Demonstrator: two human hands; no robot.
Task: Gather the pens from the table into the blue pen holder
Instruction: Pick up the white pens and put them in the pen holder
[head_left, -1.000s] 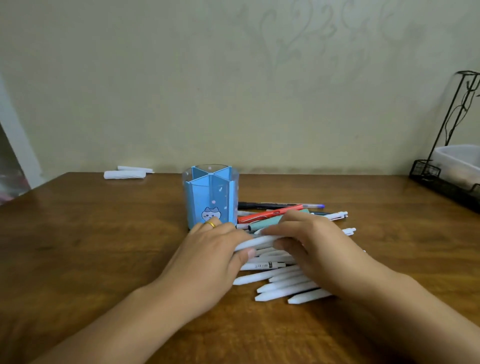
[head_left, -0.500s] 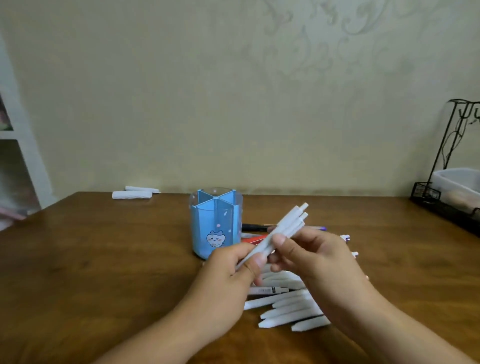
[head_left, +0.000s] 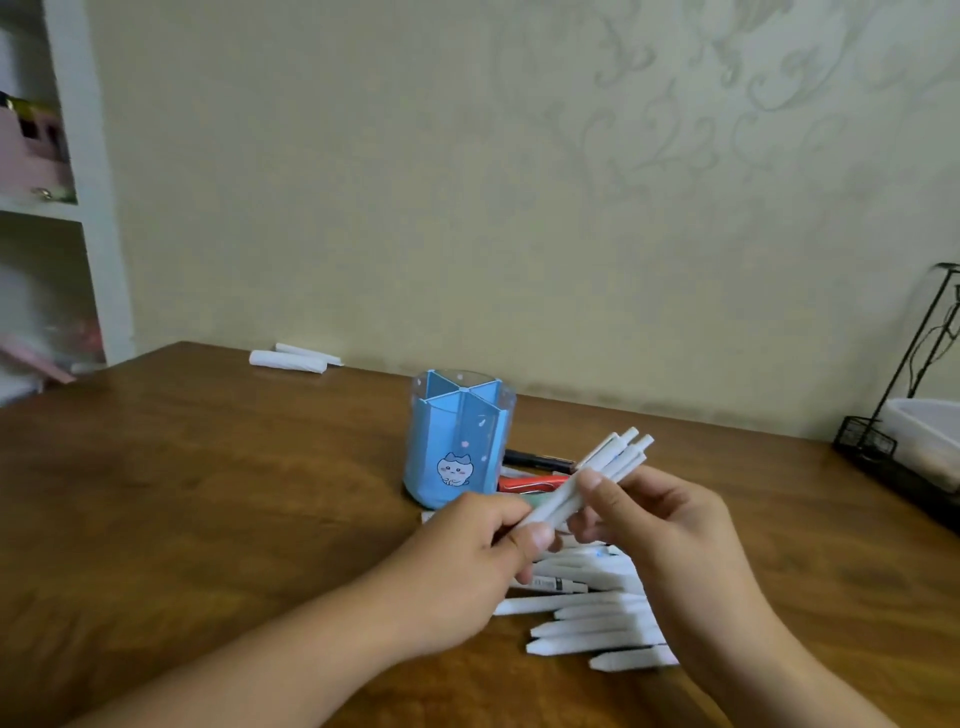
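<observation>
Both hands hold a small bundle of white pens (head_left: 597, 480) raised above the worktop (head_left: 218, 499), tilted with the clicker ends up toward the holder (head_left: 457, 441). The left hand (head_left: 467, 551) pinches the lower end; the right hand (head_left: 654, 519) wraps fingers and thumb round the middle. How many pens are in the bundle is hard to count, perhaps four or five. More white pens (head_left: 592, 618) lie heaped below the hands, and coloured ones sit just beside the holder, which looks empty. The pens seem light, stiff and smooth, so they may slide against each other; a firm grasp round the middle should keep them aligned.
</observation>
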